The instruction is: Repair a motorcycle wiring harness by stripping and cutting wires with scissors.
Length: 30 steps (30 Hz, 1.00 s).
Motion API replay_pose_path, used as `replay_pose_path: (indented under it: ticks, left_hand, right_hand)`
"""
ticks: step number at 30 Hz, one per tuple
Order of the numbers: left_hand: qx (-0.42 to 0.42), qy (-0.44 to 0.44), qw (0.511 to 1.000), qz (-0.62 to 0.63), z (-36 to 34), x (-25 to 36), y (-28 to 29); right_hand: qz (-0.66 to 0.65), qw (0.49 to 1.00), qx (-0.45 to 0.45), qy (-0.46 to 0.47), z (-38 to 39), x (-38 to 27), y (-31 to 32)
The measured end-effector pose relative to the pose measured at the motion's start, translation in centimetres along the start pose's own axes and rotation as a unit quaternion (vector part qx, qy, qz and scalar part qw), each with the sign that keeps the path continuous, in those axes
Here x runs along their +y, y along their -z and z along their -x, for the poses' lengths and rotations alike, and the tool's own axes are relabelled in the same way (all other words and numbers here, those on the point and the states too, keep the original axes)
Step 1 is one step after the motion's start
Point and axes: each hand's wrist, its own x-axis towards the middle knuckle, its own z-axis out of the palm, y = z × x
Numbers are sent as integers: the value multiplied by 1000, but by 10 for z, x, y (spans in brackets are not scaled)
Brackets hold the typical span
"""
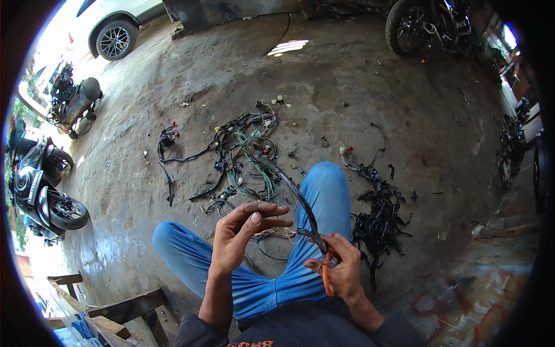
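Note:
My right hand (342,267) is closed around a small tool with orange handles (328,280); its dark head is mostly hidden by the fingers, so I cannot tell its exact kind. A black-sheathed wiring harness (302,199) curves down over my knee to the fingertips of that hand, beside the tool. My left hand (245,230) is raised just left of the harness, fingers stretched out, holding nothing. Beyond my knees, the tangled wires (248,144) in green, black and other colours lie on the concrete, with several connectors among them.
A heap of black tape scraps (378,225) lies right of my knee. Motorcycles (43,191) and a wheeled tank machine (75,104) stand at left, near a car (118,34). Another motorcycle (419,29) is at the far right. A wooden frame (124,306) sits at lower left.

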Motion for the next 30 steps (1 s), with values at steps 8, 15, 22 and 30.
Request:
replay_pose_path:
  ticks: [8, 15, 22, 30]
  left_hand:
    - [-16, -43, 999, -9, 4, 3, -6]
    - [1, -77, 996, -43, 7, 7, -17]
    - [-56, -109, 992, -12, 1, -6, 0]
    - [28, -18, 994, -104, -12, -24, -6]
  right_hand:
    - [-1, 999, 31, -23, -5, -2, 5]
    - [2, 999, 33, -33, -6, 0, 5]
    - [-21, 998, 38, -34, -7, -1, 5]
    - [-180, 982, 10, -58, -4, 0, -6]
